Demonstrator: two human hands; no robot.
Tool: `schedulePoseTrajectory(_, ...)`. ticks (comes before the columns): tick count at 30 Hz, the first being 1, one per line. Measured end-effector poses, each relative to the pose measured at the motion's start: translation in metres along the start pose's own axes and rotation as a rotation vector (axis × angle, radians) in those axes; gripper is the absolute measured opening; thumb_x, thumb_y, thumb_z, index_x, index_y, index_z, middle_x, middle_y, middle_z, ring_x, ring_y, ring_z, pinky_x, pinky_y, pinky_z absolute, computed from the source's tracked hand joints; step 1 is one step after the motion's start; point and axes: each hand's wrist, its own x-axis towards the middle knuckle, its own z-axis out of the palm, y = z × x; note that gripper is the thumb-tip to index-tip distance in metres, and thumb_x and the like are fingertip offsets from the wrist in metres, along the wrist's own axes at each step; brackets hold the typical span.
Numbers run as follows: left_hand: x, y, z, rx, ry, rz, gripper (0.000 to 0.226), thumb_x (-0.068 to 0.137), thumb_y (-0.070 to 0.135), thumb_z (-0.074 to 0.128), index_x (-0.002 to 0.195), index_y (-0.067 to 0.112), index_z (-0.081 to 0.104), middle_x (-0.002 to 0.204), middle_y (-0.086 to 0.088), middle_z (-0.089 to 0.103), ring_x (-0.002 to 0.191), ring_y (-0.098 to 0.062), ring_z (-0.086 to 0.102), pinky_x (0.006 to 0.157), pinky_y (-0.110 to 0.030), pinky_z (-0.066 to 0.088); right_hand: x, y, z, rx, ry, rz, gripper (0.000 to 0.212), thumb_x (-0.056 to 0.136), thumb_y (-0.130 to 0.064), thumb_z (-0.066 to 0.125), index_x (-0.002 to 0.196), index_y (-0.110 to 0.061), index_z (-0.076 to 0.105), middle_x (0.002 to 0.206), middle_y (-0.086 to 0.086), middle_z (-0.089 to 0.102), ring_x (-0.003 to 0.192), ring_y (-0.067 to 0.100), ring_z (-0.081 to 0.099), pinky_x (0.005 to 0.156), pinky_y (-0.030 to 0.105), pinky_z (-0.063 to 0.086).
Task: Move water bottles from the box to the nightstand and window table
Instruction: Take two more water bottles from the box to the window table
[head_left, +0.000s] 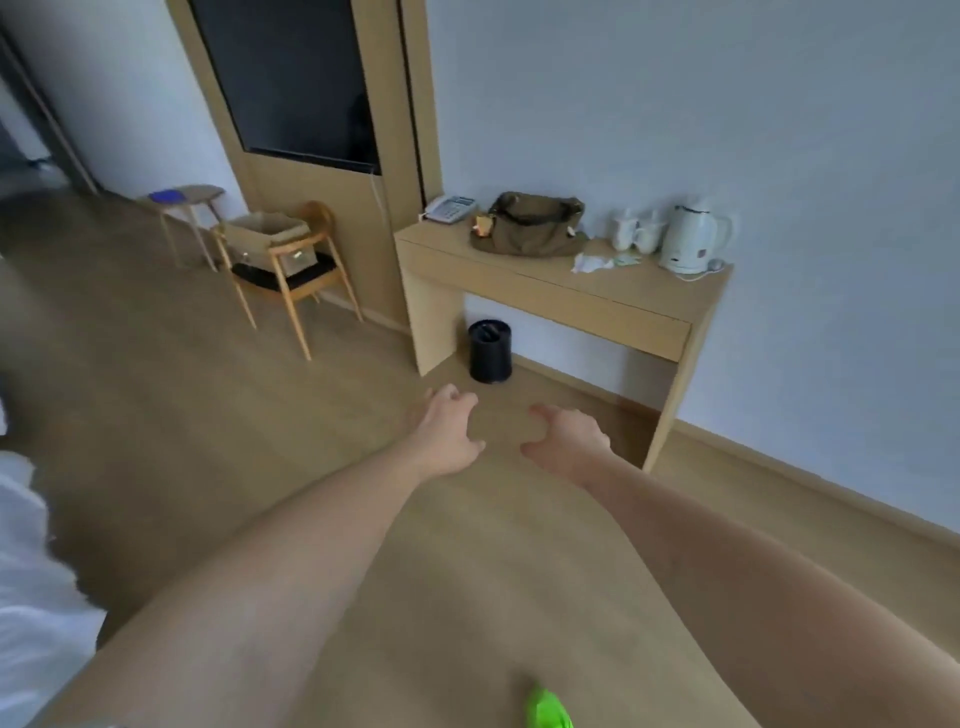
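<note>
the wooden floor (156, 395) takes up most of the view, and a long desk (550, 291) stands against the wall with a bag (535, 228), a kettle (688, 239), mugs (636, 234) and a phone (449, 208) on top, and a black bin (489, 352) beneath. further left a wooden chair (291, 275) carries the cardboard box (270, 236), open at the top; no water bottles can be seen from here, so whether any lie inside is unclear. neither nightstand nor window table is in view. both arms reach forward over bare floor, well apart from the box. the left hand (444, 434) and right hand (569, 441) hold nothing, fingers loosely curled. the likely trouble: the box sits high on a light chair, so a hurried grab could tip or slide it off the seat. the crowded desk edge nearby could catch an elbow, and a blurred green thing (548, 709) lies near the feet.
</note>
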Motion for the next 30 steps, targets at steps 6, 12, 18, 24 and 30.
schedulePoseTrajectory(6,0.058,-0.089,-0.029,0.024,0.044,-0.320,0.073,0.087,0.045,0.074,0.148,0.017,0.048,0.157,-0.019,0.041,0.146,-0.035,0.037,0.116,-0.047,0.037,0.116,-0.082,0.010,-0.091,-0.172,-0.237,0.073,0.086,-0.039,0.065,0.154,-0.038,0.039,0.134,0.005,0.059,0.127,0.029,0.053,0.099,0.044,0.052)
schedulePoseTrajectory(12,0.081,-0.151,-0.051,0.009,0.096,-0.560,0.064,0.083,0.044,0.070,0.140,0.020,0.055,0.136,-0.012,0.059,0.127,-0.037,0.053,0.101,-0.047,0.052,0.189,-0.162,0.042,-0.161,-0.293,-0.418,0.070,0.086,-0.037,0.064,0.152,-0.038,0.040,0.140,0.006,0.056,0.135,0.032,0.049,0.106,0.045,0.047)
schedulePoseTrajectory(18,0.117,-0.235,-0.065,-0.002,0.102,-0.663,0.072,0.086,0.043,0.069,0.149,0.020,0.045,0.143,-0.013,0.054,0.132,-0.038,0.048,0.105,-0.049,0.048,0.254,-0.246,0.085,-0.210,-0.376,-0.526,0.066,0.088,-0.037,0.067,0.150,-0.032,0.044,0.141,0.012,0.055,0.135,0.034,0.049,0.107,0.047,0.046)
schedulePoseTrajectory(24,0.173,-0.357,-0.097,-0.038,0.143,-0.682,0.070,0.089,0.041,0.069,0.150,0.018,0.043,0.145,-0.014,0.049,0.135,-0.038,0.044,0.105,-0.049,0.046,0.333,-0.358,0.129,-0.236,-0.356,-0.561,0.064,0.088,-0.039,0.068,0.147,-0.032,0.045,0.136,0.011,0.059,0.130,0.034,0.053,0.105,0.047,0.048)
schedulePoseTrajectory(30,0.229,-0.476,-0.149,-0.014,0.111,-0.645,0.069,0.090,0.041,0.067,0.150,0.016,0.042,0.146,-0.014,0.048,0.135,-0.038,0.042,0.106,-0.050,0.045,0.404,-0.476,0.160,-0.227,-0.351,-0.533,0.056,0.086,-0.039,0.067,0.139,-0.029,0.051,0.133,0.012,0.061,0.127,0.033,0.056,0.103,0.047,0.050)
